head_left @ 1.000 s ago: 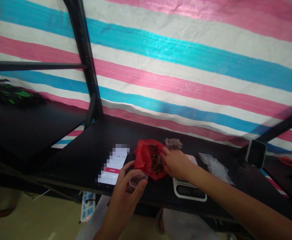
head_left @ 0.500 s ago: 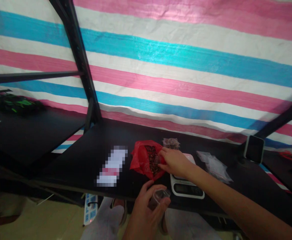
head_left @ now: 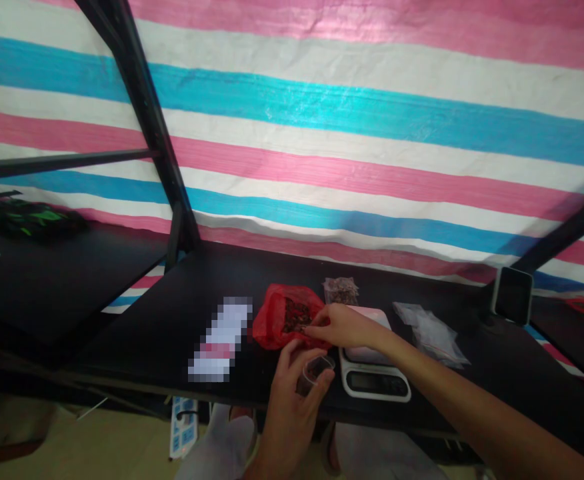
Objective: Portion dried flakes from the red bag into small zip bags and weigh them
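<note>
My left hand is wrapped round a clear plastic cup, mouth tilted up, just in front of the red plastic bag. Small brown dried pieces fill the bag's open mouth. Over its right side reaches my right hand, thumb and fingers pinched together at the pieces; what they hold is too small and blurred to name. Beneath my right wrist and forearm lies a white kitchen scale, partly covered, its display dark.
Behind the scale lies a small clear bag of brown pieces. Flat clear bags are to the right, and a dark-screened device stands farther right. A blurred-out white sheet lies left on the black table.
My left hand has raised the cup closer to the red bag. My right hand has shifted slightly left and lower over the pieces, and the bag's mouth has changed shape.
</note>
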Motion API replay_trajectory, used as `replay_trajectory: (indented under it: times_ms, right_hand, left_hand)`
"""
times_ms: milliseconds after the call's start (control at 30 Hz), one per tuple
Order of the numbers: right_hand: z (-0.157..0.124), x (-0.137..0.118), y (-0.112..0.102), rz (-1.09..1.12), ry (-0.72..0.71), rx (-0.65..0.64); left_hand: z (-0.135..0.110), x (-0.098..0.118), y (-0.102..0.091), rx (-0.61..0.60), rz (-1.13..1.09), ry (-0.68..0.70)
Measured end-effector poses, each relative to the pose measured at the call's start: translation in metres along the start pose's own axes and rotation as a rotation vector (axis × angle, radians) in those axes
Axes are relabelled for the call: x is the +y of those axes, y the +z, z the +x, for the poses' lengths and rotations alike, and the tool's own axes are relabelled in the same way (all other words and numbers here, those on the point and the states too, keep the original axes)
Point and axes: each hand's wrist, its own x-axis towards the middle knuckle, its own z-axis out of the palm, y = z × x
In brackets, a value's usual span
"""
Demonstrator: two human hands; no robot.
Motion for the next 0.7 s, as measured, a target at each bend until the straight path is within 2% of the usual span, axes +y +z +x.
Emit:
replay_trajectory:
  times_ms: [200,367,500,600,700]
  right_hand:
    - [0.013,0.008,-0.007,0.220,0.053,0.082]
    - [0.014,0.010,-0.011,0.250,0.118,0.135]
    - [0.009,0.010,-0.013,0.285,0.148,0.167]
    - [0.001,0.010,-0.014,0.422,0.138,0.171]
    - [-0.014,0.009,-0.018,0.571,0.067,0.204]
  left_hand:
    - [0.020,-0.001,0.016,0.080,-0.016,0.100]
    - [0.024,-0.002,0.025,0.094,-0.035,0.100]
    - [0.011,-0.001,0.018,0.104,-0.016,0.088]
    - [0.006,0.002,0.010,0.078,0.006,0.120]
    - [0.010,0.009,0.005,0.018,-0.024,0.140]
